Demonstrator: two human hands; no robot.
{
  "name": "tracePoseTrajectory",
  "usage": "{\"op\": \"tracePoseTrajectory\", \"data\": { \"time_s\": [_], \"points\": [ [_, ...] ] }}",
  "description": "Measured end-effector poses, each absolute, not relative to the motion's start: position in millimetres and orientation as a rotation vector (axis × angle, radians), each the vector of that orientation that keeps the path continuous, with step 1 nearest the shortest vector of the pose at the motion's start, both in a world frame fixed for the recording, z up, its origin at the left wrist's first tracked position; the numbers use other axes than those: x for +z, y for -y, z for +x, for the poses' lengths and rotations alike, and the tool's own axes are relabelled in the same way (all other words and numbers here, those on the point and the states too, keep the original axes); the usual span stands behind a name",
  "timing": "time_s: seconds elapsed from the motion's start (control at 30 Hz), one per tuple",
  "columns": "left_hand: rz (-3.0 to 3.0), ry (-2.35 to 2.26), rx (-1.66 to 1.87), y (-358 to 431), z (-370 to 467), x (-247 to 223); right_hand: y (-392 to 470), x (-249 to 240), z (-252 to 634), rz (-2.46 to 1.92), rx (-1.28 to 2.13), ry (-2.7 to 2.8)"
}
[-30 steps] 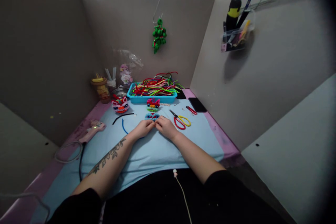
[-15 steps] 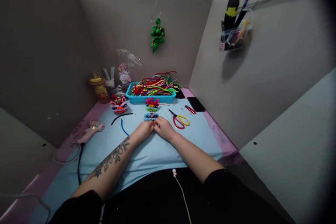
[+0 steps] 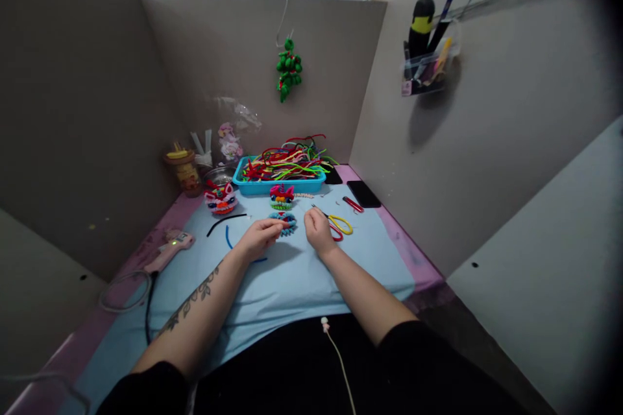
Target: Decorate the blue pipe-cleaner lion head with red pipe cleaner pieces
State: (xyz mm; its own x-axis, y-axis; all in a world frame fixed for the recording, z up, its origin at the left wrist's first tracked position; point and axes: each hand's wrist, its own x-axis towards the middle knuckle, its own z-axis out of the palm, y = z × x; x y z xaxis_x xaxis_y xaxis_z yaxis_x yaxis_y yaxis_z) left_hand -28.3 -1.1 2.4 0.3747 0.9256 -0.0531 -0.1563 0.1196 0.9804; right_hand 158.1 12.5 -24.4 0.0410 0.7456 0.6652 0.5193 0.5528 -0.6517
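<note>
My left hand (image 3: 261, 238) is closed in a pinch, its fingertips overlapping the near left side of a blue and red fuzzy pipe-cleaner piece (image 3: 291, 224). Whether the fingertips grip that piece or something thin above it cannot be made out. My right hand (image 3: 318, 232) is closed a short way to the right, apart from the left; what lies in its fingers is hidden. Just behind it are scissors (image 3: 341, 224) with one red and one yellow handle, partly covered. A blue pipe cleaner (image 3: 228, 237) runs behind my left hand. Beyond the blue piece sits a pink, orange and green pipe-cleaner head (image 3: 281, 197).
A blue tray (image 3: 280, 187) of loose pipe cleaners stands at the back. Leftward are a red and pink head (image 3: 220, 200), a black pipe cleaner (image 3: 225, 221) and a pink corded tool (image 3: 171, 250). A red cutter (image 3: 353, 205) and a phone (image 3: 363, 194) lie right. Panels enclose the table.
My hands were together in front of the blue piece and have moved apart, left hand leftward and right hand rightward to the scissors. More of the blue piece now shows.
</note>
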Motion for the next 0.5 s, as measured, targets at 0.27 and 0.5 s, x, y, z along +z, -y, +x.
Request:
{"op": "tracePoseTrajectory", "data": {
  "time_s": [0.27, 0.5],
  "points": [
    [0.932, -0.622, 1.027, 3.5, -36.3, 4.4, -21.2, -34.6, 159.7, -1.43, 0.134, 1.585],
    [0.882, -0.593, 1.149, -1.3, -36.9, 9.5, -19.9, -32.5, 162.2, -1.376, 0.178, 1.494]
  ]
}}
